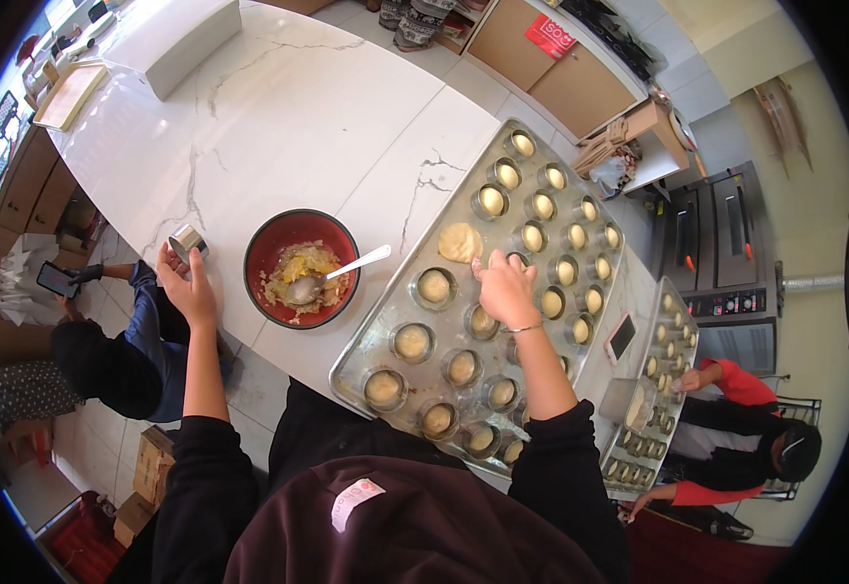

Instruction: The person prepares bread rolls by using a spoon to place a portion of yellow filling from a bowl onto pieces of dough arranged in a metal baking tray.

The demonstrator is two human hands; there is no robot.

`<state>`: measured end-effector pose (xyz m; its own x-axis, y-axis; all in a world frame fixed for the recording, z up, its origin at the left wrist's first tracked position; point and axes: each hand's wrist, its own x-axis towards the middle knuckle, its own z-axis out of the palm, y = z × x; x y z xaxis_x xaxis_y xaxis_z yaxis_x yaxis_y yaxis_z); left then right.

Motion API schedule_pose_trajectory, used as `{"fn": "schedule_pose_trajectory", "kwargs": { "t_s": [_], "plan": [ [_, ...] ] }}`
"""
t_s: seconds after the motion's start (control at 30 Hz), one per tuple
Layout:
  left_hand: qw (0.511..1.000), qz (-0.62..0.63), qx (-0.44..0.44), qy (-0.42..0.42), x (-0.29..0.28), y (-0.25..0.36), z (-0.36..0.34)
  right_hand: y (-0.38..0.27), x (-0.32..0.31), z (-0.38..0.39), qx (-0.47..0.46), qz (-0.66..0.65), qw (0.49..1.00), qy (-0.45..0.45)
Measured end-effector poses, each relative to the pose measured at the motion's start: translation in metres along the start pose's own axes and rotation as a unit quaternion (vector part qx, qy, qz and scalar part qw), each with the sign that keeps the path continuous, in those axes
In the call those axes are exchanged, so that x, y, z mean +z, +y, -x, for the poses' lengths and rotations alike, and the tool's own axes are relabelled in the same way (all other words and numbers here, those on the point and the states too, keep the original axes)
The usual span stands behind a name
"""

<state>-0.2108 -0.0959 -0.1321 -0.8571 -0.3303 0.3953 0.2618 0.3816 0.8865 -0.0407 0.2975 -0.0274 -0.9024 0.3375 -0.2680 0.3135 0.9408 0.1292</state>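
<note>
My left hand (188, 282) grips a small metal ring (188, 243) above the counter edge, left of a red bowl (274, 245) with black rim, holding a chopped pale-yellow mixture and a spoon (364, 258). On the large metal tray (392, 336) are several rings with rounds of pale dough. My right hand (504, 292) is over the tray, fingers bent in at the right edge of a flattened dough piece (459, 242) outside any ring; whether it pinches anything is hidden.
White marble counter (317, 127), with a long white box (157, 44) and phone (621, 339). At right, a person in red sleeves (726, 380) works at a second tray (673, 321) near ovens (717, 243). At lower left, another person (118, 360) holds a tablet (59, 279).
</note>
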Motion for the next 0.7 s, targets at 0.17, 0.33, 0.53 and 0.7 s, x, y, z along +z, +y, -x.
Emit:
{"fn": "schedule_pose_trajectory", "kwargs": {
  "t_s": [0.17, 0.33, 0.53, 0.7],
  "plan": [
    [1.0, -0.003, 0.004, 0.0, 0.0, 0.0, 0.0, -0.002, -0.009, 0.007, -0.019, -0.049, 0.998, 0.021],
    [1.0, 0.009, -0.007, 0.0, 0.002, 0.005, 0.001, -0.007, -0.016, 0.005, -0.007, -0.032, 0.997, -0.07],
    [0.999, -0.031, 0.007, 0.002, 0.0, 0.002, -0.001, -0.012, -0.006, 0.008, -0.014, -0.03, 0.999, -0.024],
    [1.0, -0.013, 0.003, 0.003, 0.0, 0.0, 0.0, -0.014, -0.009, 0.007, -0.015, -0.044, 0.998, -0.043]
  ]
}}
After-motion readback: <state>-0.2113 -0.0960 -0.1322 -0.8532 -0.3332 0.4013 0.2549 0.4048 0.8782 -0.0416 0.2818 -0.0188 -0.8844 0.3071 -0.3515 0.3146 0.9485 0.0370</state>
